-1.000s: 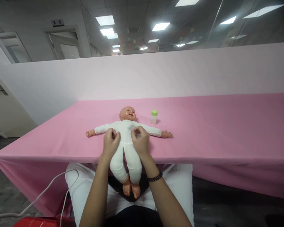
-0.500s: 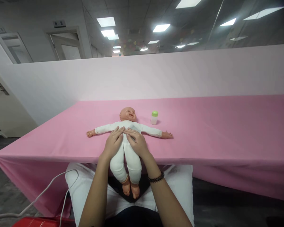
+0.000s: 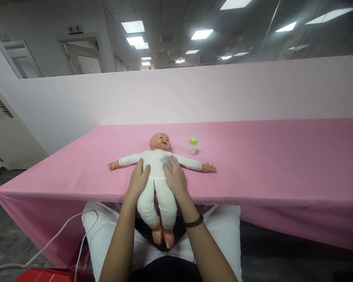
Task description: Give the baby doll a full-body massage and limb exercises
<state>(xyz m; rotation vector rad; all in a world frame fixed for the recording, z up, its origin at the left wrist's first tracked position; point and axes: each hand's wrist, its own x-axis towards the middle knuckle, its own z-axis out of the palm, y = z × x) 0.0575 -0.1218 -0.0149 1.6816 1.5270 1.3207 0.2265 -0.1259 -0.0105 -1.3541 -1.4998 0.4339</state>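
A baby doll (image 3: 157, 166) with a white cloth body lies on its back, arms spread wide and its head turned to the right. Its legs reach over the table's front edge toward my lap. Along one side of the doll's torso rests my left hand (image 3: 139, 178), open, with the thumb on the front of the body. My right hand (image 3: 177, 178) lies open against the other side, fingers stretched upward and thumb apart. The outer fingers of the left hand are partly hidden. A small clear bottle with a green cap (image 3: 192, 146) stands beside the doll's head.
A pink cloth (image 3: 267, 164) covers the table and hangs over its front. Behind it rises a white wall (image 3: 223, 92) with glass above. At lower left, a pale cable (image 3: 51, 239) runs past a red object (image 3: 51, 275). A door (image 3: 11, 129) is at far left.
Both hands have slid apart, from lying together on the middle of the doll's belly to its two sides. The doll and the bottle stay in place.
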